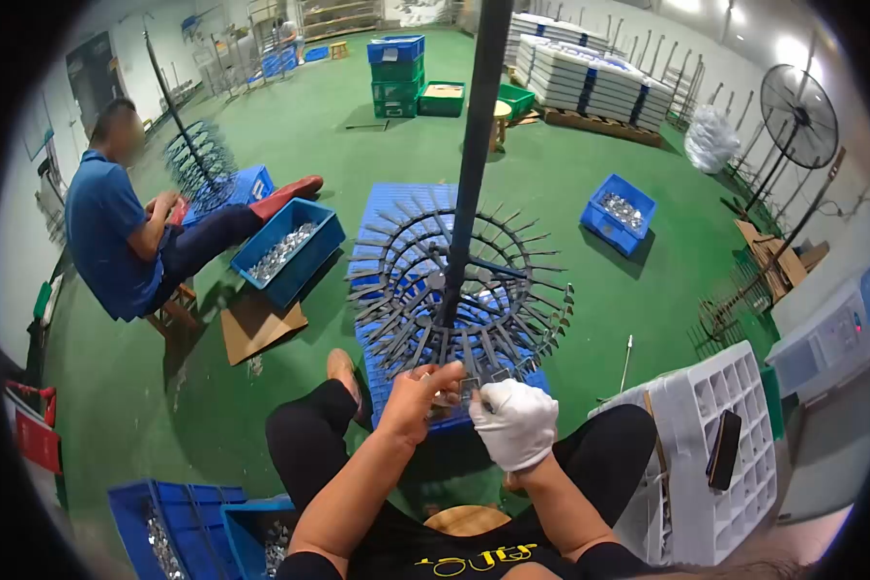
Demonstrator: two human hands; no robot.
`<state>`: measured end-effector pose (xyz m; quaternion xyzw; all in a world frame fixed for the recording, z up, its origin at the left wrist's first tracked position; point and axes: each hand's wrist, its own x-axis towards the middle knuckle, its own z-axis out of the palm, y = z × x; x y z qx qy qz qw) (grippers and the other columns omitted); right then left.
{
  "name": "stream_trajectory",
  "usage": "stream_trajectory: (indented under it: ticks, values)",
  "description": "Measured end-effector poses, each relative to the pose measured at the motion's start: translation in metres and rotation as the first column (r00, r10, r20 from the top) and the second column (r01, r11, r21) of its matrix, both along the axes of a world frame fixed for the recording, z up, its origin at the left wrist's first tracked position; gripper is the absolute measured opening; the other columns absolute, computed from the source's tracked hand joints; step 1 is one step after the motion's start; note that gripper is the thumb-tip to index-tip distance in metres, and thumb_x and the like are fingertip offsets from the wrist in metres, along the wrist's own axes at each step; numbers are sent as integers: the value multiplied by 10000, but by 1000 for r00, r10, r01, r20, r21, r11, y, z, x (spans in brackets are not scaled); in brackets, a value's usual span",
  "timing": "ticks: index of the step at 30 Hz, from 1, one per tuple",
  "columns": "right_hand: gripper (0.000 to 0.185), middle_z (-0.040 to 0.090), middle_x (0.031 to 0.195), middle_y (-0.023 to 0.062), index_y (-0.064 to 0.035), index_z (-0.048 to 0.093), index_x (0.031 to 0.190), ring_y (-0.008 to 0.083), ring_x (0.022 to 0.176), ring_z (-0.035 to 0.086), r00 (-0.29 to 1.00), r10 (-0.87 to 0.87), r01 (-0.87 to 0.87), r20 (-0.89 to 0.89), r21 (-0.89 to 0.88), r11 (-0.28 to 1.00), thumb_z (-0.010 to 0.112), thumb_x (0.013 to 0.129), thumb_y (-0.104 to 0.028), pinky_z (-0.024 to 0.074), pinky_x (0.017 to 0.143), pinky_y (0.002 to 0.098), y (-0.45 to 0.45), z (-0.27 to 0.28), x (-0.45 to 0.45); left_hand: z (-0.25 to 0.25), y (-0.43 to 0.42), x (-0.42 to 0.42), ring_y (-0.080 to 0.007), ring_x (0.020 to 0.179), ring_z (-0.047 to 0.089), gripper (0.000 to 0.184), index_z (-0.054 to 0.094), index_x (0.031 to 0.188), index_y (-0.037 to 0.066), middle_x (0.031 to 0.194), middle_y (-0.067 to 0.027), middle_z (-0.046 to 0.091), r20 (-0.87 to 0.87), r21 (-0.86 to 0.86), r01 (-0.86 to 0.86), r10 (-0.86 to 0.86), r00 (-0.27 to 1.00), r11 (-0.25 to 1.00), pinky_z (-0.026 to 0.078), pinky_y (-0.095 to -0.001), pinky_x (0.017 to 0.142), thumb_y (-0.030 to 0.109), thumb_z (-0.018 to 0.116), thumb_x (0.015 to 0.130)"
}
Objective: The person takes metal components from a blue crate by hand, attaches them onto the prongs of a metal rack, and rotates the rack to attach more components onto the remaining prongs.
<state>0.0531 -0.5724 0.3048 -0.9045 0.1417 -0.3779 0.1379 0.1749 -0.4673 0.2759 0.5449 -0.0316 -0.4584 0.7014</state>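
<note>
A dark rack of ringed prongs (pixel 425 261) stands upright around a tall post (pixel 476 155), over a blue plastic pallet (pixel 382 203). Small metallic pieces hang on some prongs at its right front edge. My bare left hand (pixel 418 401) is at the front edge of the rack, its fingers closed around something too small to make out. Beside it, my right hand (pixel 515 422), in a white glove, is closed at a small square metallic piece (pixel 469 389) between the two hands.
Another person (pixel 116 222) sits at the left by a similar rack (pixel 198 159). Blue bins of metal pieces stand at left (pixel 290 251), right (pixel 619 213) and lower left (pixel 164 527). A white divided tray (pixel 706 454) with a black case (pixel 724 449) lies at lower right.
</note>
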Motion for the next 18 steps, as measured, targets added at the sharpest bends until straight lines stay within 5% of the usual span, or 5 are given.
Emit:
stream_trajectory:
  ticks: [4, 8, 14, 18]
  values:
    - [202, 491, 548, 68, -114, 544, 618, 272, 494, 527, 996, 50, -47, -72, 33, 998, 732, 688, -135, 416, 476, 379, 9, 5, -11, 2, 36, -14, -154, 682, 630, 499, 617, 1107, 8, 807, -38, 627, -230, -99, -73, 49, 972, 992, 508, -264, 539, 462, 489, 945]
    - [125, 519, 569, 57, -125, 586, 679, 254, 515, 558, 930, 350, -318, -113, 232, 919, 703, 719, -145, 446, 480, 367, 32, 7, -13, -24, 63, -36, -204, 814, 656, 574, 572, 1200, 13, 1003, -110, 668, -490, -239, -180, 41, 871, 954, 545, -343, 721, 510, 404, 966]
    - [171, 583, 730, 50, -145, 649, 888, 247, 650, 615, 797, 541, -440, -269, 355, 825, 701, 733, -194, 488, 548, 361, 46, 9, -5, -43, 70, -51, -209, 884, 651, 633, 561, 1212, -32, 1049, -111, 662, -489, -225, -238, 102, 866, 945, 534, -361, 788, 515, 335, 987]
    - [233, 595, 755, 43, -158, 665, 957, 245, 655, 620, 780, 540, -500, -317, 204, 842, 708, 734, -211, 497, 552, 351, 49, 9, 0, -39, 69, -53, -207, 950, 639, 647, 565, 1202, -45, 1082, -125, 651, -399, -215, -208, 109, 910, 954, 518, -332, 828, 517, 325, 989]
